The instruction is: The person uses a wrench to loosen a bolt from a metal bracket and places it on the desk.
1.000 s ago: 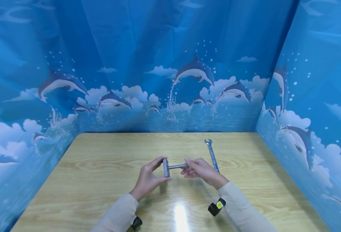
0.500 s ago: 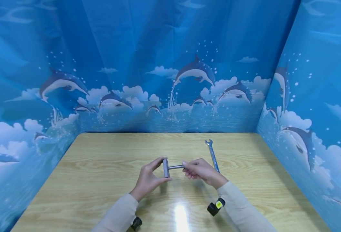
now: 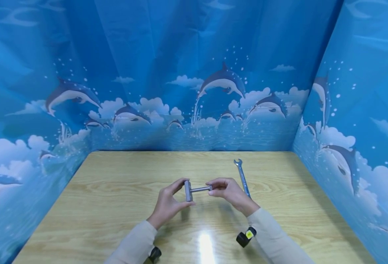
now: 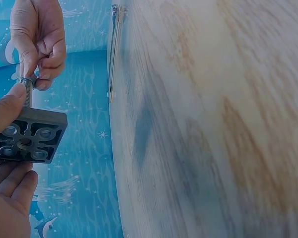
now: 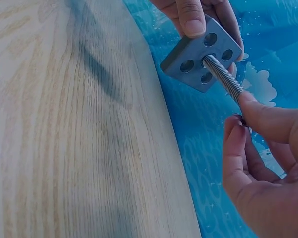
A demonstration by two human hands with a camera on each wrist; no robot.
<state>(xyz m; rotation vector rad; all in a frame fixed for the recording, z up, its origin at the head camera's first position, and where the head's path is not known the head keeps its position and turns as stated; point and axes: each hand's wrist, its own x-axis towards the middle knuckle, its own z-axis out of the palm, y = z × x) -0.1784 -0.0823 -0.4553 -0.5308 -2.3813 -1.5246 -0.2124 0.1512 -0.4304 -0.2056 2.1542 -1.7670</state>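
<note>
In the head view, my left hand [image 3: 167,205] grips a square grey metal plate [image 3: 188,191] by opposite edges, thumb on one side and fingers on the other. The plate stands on edge above the table. A threaded bolt [image 5: 223,77] sticks out from the plate's middle, and holes surround it in the right wrist view. My right hand [image 3: 231,194] pinches the bolt's outer end between thumb and fingertips, which partly cover that end. From the left wrist view, the plate's ribbed back [image 4: 32,134] shows, with a centre hole and recessed corners.
An open-ended wrench [image 3: 242,178] lies on the wooden table [image 3: 124,172], just beyond my right hand and partly behind it. Blue dolphin-print curtains [image 3: 167,73] stand around the back and sides. Light glares off the table's front.
My right hand's fingers and thumb have shifted round the bolt's end, with the index finger now extended over it. My left hand and the plate stay nearly in place.
</note>
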